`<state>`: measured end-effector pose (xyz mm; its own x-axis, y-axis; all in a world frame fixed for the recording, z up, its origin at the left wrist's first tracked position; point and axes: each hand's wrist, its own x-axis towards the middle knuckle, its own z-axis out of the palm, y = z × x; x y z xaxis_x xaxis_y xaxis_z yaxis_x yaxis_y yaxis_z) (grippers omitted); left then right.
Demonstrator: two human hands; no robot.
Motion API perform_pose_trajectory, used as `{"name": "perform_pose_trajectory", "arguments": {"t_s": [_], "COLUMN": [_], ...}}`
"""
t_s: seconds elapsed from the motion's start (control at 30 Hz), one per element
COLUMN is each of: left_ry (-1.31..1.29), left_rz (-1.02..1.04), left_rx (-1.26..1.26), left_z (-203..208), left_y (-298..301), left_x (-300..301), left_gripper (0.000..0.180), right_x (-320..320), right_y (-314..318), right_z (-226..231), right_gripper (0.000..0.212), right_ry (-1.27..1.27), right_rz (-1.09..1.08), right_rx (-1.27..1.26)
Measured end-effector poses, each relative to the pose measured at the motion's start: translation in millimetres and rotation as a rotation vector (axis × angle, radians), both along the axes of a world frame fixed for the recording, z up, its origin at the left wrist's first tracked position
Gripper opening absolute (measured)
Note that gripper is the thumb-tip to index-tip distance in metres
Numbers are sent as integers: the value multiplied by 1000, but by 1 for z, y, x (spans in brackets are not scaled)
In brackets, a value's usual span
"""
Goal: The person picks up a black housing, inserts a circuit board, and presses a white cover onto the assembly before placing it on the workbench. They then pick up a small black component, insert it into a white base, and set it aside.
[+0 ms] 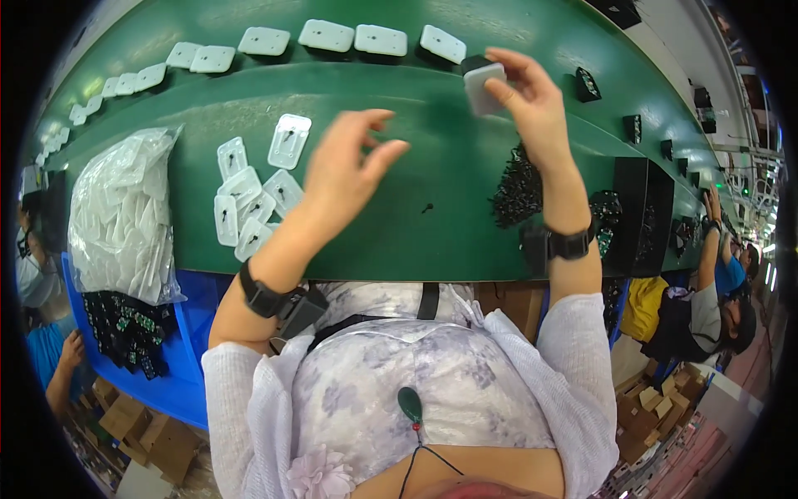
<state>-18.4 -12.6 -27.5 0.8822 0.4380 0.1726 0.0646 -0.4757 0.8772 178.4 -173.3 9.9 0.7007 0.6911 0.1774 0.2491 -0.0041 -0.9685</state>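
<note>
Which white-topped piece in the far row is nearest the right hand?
The rightmost white-topped piece, at the row's end toward the right hand; the others run off leftward.

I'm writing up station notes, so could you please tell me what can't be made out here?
Head view:
White-and-black piece: partly covered by the right hand.
Small dark parts: heap partly behind the right forearm.
White covers, far left: too small for detail.
Blue bin: floor hidden by black pieces.

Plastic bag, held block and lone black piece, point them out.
Plastic bag (122, 218), head view: bulging front.
Held block (480, 93), head view: pale flat face.
Lone black piece (427, 208), head view: its middle.
</note>
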Motion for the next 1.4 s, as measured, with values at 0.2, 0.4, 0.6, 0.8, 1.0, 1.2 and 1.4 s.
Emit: {"name": "perform_pose_trajectory", "arguments": {"t_s": [0.2,0.4,0.6,0.8,1.0,1.2,1.4], "left_ry": [136,212,270,298,353,110,45], "left_rz": [288,257,230,207,213,22,-2], "left_rx": [570,723,757,715,660,664,656], "left_z": [-18,-17,-16,-16,-12,-22,-17], "left_y": [59,61,62,68,63,46,34], "left_x": [-39,-49,-43,-40,-35,-25,-17], "left_gripper": [43,57,56,53,57,56,59], "right_x": [101,133,148,153,180,180,210], "right_y": [-12,5,17,11,-43,-88,-126], "right_z": [-19,-25,-24,-24,1,-22,-77], "right_gripper": [32,33,37,53,31,63,53], "right_ry": [-62,-130,-157,-207,-403,-749,-646], "right_rz": [29,252,313,250,-287,-633,-593], "right_rx": [-334,-587,-682,-688,-506,-1186,-913]}}
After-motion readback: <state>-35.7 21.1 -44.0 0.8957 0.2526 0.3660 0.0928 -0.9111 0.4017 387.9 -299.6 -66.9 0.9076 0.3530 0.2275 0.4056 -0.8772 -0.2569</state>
